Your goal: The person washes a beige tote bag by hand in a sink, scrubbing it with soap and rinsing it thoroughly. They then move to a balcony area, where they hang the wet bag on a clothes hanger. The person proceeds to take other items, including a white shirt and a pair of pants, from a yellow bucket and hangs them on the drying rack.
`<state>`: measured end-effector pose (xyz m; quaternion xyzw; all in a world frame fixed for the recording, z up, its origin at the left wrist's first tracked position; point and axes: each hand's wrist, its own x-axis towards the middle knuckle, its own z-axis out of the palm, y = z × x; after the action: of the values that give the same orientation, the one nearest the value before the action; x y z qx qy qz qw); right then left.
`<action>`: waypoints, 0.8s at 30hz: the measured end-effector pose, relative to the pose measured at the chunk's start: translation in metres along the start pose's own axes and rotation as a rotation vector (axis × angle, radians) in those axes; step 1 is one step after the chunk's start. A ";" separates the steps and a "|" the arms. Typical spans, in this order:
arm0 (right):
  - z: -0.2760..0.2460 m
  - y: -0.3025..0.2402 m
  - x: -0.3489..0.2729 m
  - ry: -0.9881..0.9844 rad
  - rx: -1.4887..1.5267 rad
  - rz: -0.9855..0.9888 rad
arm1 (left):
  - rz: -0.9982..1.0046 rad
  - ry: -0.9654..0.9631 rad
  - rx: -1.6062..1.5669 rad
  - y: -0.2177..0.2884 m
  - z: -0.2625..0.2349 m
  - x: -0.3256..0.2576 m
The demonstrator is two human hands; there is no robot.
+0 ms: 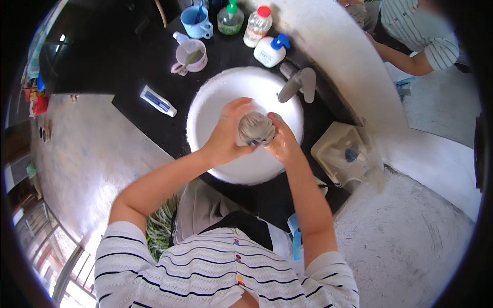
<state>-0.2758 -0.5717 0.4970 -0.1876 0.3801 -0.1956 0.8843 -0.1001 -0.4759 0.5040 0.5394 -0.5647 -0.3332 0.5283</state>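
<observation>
Above the white round sink [215, 169], both my hands are closed around a round greyish thing with folds [256, 127]. It could be a wet cloth or a clear cup with something in it; I cannot tell which. My left hand [226, 133] wraps its left side, the thumb underneath and the fingers blurred along the top. On the right, my right hand [282, 141] grips it with bent fingers and looks wet. A grey faucet [297, 86] stands at the basin's upper right edge, apart from my hands.
On the black counter [138, 123] lies a toothpaste tube [158, 101]. Behind the sink stand a blue mug [196, 23], a pale pink cup [197, 62], a green-topped pump bottle [230, 19], a red-capped bottle [257, 28] and a white pump bottle [269, 53]. A cream plastic holder [328, 143] sits right.
</observation>
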 end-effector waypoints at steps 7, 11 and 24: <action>0.087 0.005 -0.071 0.102 -0.994 -1.187 | -0.394 0.436 -1.311 0.079 0.031 -0.015; 0.116 0.001 -0.105 0.109 -0.408 -1.161 | 0.042 0.375 -0.594 0.133 0.018 -0.004; 0.091 -0.004 -0.087 -0.072 0.047 0.221 | 0.843 -0.206 0.256 0.163 -0.006 -0.014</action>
<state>-0.2641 -0.5156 0.6090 -0.1307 0.3619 -0.0988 0.9177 -0.1386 -0.4294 0.6566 0.2875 -0.8214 -0.0684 0.4878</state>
